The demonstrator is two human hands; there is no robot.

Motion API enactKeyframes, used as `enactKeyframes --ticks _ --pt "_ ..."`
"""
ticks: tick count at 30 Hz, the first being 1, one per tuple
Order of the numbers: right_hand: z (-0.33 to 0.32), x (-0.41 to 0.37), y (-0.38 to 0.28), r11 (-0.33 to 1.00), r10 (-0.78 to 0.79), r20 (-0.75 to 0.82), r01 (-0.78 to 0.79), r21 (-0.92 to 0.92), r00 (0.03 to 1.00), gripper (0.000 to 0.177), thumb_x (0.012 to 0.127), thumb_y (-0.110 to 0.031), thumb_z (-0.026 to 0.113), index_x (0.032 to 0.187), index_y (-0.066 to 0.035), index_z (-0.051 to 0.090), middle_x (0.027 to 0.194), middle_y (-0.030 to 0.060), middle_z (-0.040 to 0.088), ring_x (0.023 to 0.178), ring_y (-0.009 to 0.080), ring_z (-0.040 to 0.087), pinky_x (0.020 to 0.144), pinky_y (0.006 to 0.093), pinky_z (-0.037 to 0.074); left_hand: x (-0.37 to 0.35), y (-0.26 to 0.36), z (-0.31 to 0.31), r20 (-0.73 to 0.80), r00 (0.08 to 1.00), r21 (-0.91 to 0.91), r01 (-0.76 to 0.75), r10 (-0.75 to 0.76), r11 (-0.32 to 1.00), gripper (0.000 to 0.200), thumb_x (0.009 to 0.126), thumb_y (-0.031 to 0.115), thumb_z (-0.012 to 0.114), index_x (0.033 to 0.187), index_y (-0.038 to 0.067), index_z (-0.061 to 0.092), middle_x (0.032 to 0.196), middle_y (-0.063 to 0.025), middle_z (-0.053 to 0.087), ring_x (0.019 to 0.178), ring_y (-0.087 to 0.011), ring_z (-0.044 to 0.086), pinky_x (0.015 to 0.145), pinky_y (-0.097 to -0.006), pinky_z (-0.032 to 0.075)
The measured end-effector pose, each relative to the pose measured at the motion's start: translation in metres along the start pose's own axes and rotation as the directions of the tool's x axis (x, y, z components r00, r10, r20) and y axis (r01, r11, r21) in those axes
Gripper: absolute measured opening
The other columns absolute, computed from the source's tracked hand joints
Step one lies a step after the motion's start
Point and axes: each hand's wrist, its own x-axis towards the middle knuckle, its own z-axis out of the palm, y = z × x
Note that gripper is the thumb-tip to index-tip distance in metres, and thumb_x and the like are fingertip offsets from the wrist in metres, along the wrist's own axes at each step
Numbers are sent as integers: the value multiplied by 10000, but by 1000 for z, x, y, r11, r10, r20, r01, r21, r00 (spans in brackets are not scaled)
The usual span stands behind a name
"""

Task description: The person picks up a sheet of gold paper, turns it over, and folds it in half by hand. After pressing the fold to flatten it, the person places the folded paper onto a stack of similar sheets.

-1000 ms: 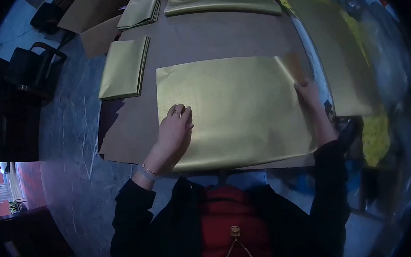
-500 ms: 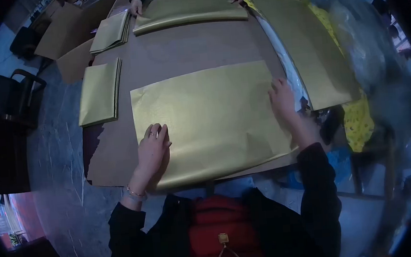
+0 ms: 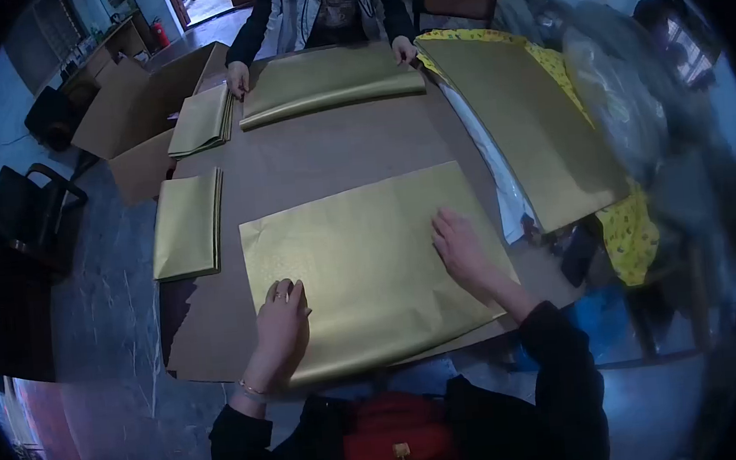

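Note:
A large gold paper sheet (image 3: 371, 264) lies in front of me, its near edge curving over the table's front side. My left hand (image 3: 282, 323), with a ring and a bracelet, rests on the sheet's left part, fingers slightly bent. On the right part lies my right hand (image 3: 460, 249), its fingers stretched out over the paper. Neither hand holds anything. Beyond, a co-worker's two hands touch the ends of another gold sheet (image 3: 330, 77), which has a folded or rolled near edge.
Folded gold sheets (image 3: 186, 227) are stacked at the table's left edge, with a second folded stack (image 3: 202, 120) behind. A tall pile of flat gold sheets (image 3: 524, 122) lies right on yellow wrapping (image 3: 628, 240). An open cardboard box (image 3: 130, 119) stands left. Brown board (image 3: 336, 155) covers the table.
My right hand has moved left from the sheet's right edge onto its surface. The left hand stays about where it was on the paper. My view has tilted up, showing more of the co-worker.

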Motion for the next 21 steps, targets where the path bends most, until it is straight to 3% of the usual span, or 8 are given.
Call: enactKeyframes --ticks 2,6,11,16,21 --pt "-2 -5 -27 995 -81 143 72 67 986 428 923 -201 488 1287 20 450 1392 176 400 1293 331 373 1085 449 277 -2 2 1 -17 1000 6 -3 3 1000 566 741 223 710 1237 97 468 1219 -110 473 1196 -339 461 885 -401 501" --pt "30 -19 -37 993 -106 165 97 62 981 456 939 -252 471 1333 -27 418 1431 156 354 1329 305 338 1083 476 274 -1 6 -5 -29 999 -4 -18 18 1000 564 744 205 705 1240 83 466 1220 -115 472 1193 -353 460 878 -404 505" --pt "40 -22 -27 994 -112 132 109 30 985 477 942 -284 473 1359 -66 398 1461 135 322 1354 289 307 1082 486 269 -3 5 0 32 999 -4 25 -25 1000 544 766 204 693 1253 98 477 1229 -103 474 1170 -329 469 883 -399 491" --pt "49 -23 -26 995 -97 98 96 17 990 489 936 -290 482 1365 -74 392 1458 125 326 1364 284 289 1091 489 248 -1 9 -7 -8 1000 5 11 -11 1000 566 748 199 711 1263 105 496 1250 -110 480 1190 -315 466 922 -398 472" --pt "48 -23 -26 996 -89 104 87 24 991 479 943 -309 465 1358 -77 409 1463 115 330 1365 280 292 1100 491 242 -1 15 -16 -26 1000 -5 -10 9 1000 575 734 179 721 1247 76 483 1227 -125 484 1190 -343 471 864 -408 501"
